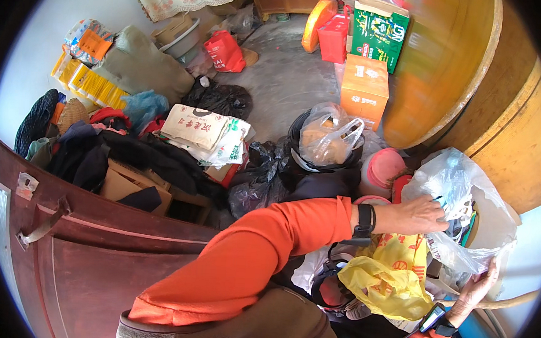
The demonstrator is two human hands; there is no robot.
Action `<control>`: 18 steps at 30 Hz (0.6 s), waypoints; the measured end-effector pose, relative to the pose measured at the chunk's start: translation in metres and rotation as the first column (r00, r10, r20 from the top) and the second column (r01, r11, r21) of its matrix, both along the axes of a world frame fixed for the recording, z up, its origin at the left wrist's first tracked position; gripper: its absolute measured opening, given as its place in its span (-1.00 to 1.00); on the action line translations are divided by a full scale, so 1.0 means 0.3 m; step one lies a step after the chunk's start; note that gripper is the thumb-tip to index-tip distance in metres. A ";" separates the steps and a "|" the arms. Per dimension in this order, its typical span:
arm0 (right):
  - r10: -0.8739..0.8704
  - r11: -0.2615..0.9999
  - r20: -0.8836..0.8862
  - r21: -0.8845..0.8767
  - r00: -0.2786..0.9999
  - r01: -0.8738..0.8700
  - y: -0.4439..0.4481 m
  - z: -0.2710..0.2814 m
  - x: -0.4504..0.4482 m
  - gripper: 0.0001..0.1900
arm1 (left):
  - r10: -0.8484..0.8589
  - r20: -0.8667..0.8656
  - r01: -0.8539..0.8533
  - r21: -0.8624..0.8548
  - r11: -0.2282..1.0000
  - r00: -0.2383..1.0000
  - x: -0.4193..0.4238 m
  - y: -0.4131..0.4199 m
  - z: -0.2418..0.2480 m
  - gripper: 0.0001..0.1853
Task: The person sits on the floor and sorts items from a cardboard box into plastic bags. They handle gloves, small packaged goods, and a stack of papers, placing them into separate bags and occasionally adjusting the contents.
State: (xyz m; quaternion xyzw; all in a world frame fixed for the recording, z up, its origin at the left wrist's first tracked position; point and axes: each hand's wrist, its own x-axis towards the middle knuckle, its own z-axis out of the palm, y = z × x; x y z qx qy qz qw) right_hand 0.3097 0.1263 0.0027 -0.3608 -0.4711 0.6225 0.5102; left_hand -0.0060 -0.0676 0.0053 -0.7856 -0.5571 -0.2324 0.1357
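Observation:
A large clear plastic bag (pixel 489 199) stands open at the right, with white plastic and other small things inside. My left hand (pixel 412 216) lies at the bag's left side, its fingers curled against the white plastic (pixel 459 208); whether they grip it is hidden. With its fingers at the bag's lower right rim, my right hand (pixel 479 281) holds the plastic. A yellow plastic bag (pixel 388 285) with red print lies crumpled just below my left hand. Pink-lidded containers (pixel 384 168) stand beyond that hand.
A brown-red door (pixel 123 271) is at the lower left. Clothes (pixel 147 155) and cardboard boxes (pixel 129 187) are piled beyond it. Black plastic bags (pixel 260 187), a clear bag (pixel 329 140) on a dark container and an orange box (pixel 364 89) stand ahead. Round wooden boards (pixel 445 77) lean at the right.

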 end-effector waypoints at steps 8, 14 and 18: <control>0.035 0.998 -0.022 0.057 0.999 -0.034 0.038 -0.043 0.019 -0.60 | -0.081 0.009 0.078 0.183 0.980 0.997 -0.025 -0.068 0.070 -0.66; -0.103 0.994 -0.012 -0.046 0.995 0.102 0.066 -0.062 0.029 -0.67 | -0.026 -0.044 0.036 0.237 0.971 0.999 -0.065 -0.083 0.094 -0.76; -0.075 0.996 0.044 -0.049 0.996 0.077 0.061 -0.058 0.014 -0.69 | 0.001 -0.014 0.001 0.155 0.988 1.000 -0.070 -0.084 0.101 -0.86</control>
